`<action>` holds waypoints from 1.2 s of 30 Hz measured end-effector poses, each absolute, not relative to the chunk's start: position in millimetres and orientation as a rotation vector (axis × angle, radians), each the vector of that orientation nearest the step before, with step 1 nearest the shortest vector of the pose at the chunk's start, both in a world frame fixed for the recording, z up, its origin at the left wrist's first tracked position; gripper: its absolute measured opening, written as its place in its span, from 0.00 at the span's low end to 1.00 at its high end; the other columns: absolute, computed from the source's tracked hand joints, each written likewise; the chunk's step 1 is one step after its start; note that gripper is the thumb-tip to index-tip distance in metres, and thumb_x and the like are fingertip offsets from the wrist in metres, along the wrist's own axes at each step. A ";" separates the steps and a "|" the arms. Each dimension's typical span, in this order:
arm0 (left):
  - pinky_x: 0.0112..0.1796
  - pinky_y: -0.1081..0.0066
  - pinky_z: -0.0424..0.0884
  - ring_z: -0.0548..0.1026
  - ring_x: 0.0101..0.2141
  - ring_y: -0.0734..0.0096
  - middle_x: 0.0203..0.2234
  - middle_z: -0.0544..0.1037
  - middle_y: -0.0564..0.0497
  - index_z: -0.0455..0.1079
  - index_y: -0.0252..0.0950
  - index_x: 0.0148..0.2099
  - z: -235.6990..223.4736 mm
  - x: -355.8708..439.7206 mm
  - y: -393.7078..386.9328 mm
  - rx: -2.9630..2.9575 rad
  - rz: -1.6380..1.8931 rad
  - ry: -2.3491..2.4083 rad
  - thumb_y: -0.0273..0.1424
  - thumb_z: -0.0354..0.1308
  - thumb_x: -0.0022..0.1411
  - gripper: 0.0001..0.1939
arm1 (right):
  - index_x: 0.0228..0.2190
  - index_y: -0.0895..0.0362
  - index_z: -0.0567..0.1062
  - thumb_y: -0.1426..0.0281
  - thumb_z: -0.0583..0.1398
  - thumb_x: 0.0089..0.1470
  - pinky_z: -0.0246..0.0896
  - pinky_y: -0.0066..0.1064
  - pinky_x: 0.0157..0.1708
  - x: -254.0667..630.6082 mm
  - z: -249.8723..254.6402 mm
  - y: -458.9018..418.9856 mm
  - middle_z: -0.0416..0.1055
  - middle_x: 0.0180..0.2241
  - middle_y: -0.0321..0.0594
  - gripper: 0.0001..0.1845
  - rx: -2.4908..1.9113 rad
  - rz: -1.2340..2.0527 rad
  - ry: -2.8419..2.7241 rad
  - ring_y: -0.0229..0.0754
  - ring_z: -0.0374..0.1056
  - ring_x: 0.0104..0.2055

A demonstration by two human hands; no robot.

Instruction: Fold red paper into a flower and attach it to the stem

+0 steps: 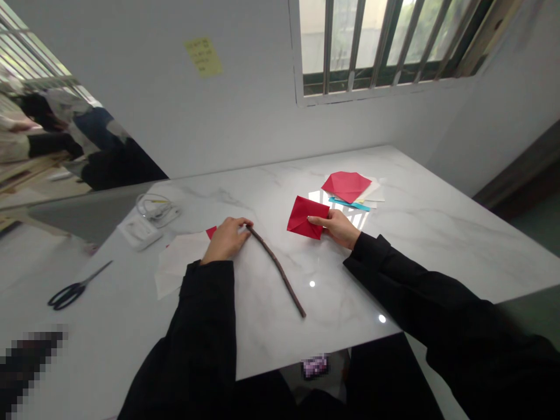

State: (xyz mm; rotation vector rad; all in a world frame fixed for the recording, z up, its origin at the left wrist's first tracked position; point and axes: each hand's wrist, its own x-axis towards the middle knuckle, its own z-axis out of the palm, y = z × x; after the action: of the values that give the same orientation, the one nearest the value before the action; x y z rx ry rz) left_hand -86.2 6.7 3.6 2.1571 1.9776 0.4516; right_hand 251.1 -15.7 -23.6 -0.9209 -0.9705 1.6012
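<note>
Holding folded red paper point(301, 214) and a brown stick point(281, 269) at the bench point(262, 353)

Grasps the folded red paper by its right side in the right hand point(342, 228), thumb lying across it, well in from the front edge of the bench. Pinches the far end of the brown stick between the fingers of the left hand point(225, 239), slanting it toward the front edge, between both forearms. Cannot tell lifted from resting along its length. Has white paper point(172, 259) partly behind the left forearm, beside a red scrap point(210, 232). Has scissors point(79, 287) apart on the left side, and a white cable point(151, 211) with a white box point(139, 234) near the back left corner. Has a paper stack point(347, 185), red on top, toward the back edge, beyond the right hand.
</note>
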 end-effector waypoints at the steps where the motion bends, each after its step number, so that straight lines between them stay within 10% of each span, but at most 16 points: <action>1: 0.51 0.56 0.74 0.79 0.41 0.54 0.47 0.81 0.41 0.84 0.41 0.49 4.9 -85.6 6.8 2.152 0.456 1.968 0.33 0.62 0.58 0.17 | 0.38 0.57 0.85 0.63 0.82 0.41 0.81 0.38 0.46 251.2 -23.5 -15.9 0.86 0.44 0.46 0.23 -0.923 1.601 -0.975 0.48 0.81 0.44; 9: 0.48 0.58 0.76 0.82 0.44 0.51 0.39 0.87 0.45 0.82 0.42 0.39 20.9 -74.4 4.6 1.982 0.664 1.502 0.48 0.65 0.56 0.16 | 0.39 0.57 0.85 0.62 0.82 0.43 0.80 0.36 0.44 254.6 -22.1 -16.2 0.86 0.45 0.47 0.23 -0.928 1.623 -0.996 0.47 0.81 0.44; 25: 0.65 0.45 0.66 0.73 0.62 0.49 0.59 0.80 0.44 0.81 0.47 0.58 10.0 43.8 -49.8 2.594 0.511 0.818 0.32 0.70 0.63 0.21 | 0.39 0.52 0.81 0.60 0.80 0.42 0.76 0.32 0.41 269.9 -5.8 -5.2 0.84 0.40 0.37 0.24 -0.849 1.504 -0.786 0.44 0.79 0.44; 36: 0.51 0.57 0.77 0.81 0.43 0.59 0.40 0.85 0.47 0.84 0.44 0.45 42.8 47.1 -61.1 2.217 1.083 0.926 0.38 0.68 0.69 0.06 | 0.39 0.52 0.81 0.64 0.78 0.46 0.77 0.30 0.42 274.8 -5.0 -0.5 0.83 0.40 0.37 0.19 -0.860 1.487 -0.711 0.43 0.79 0.45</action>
State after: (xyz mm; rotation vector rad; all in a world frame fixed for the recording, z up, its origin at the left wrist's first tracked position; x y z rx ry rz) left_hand 47.1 -61.1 42.8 2.2174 0.9259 1.0835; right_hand 274.8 -0.5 -5.0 -0.8602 -0.7113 1.4868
